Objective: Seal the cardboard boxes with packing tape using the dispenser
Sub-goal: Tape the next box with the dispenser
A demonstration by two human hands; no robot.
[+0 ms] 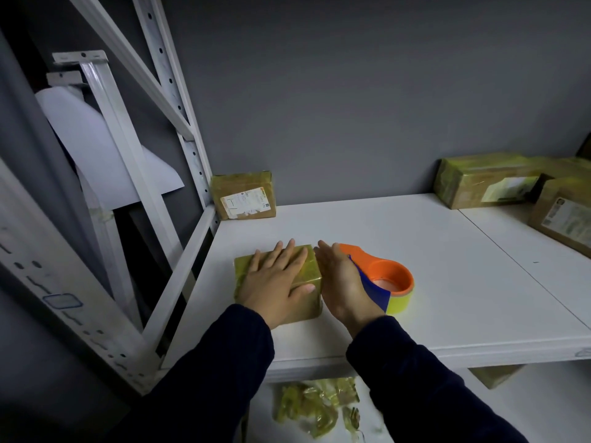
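Note:
A small cardboard box (308,306) wrapped in yellowish tape sits on the white shelf (447,282), near its front left. My left hand (276,278) lies flat on the box top with fingers straight and spread, the thumb over its right edge. My right hand (340,281) is held upright with straight fingers against the box's right side. Just right of that hand lies the orange tape dispenser (388,276) with a blue blade guard and a roll of yellow tape (399,303). Neither hand holds the dispenser.
A taped, labelled box (244,195) stands against the grey wall at the shelf's back left. Larger taped boxes (489,180) sit at the back right, one (563,212) nearer the right edge. A white rack upright (192,155) stands left. Crumpled tape scraps (316,404) lie below.

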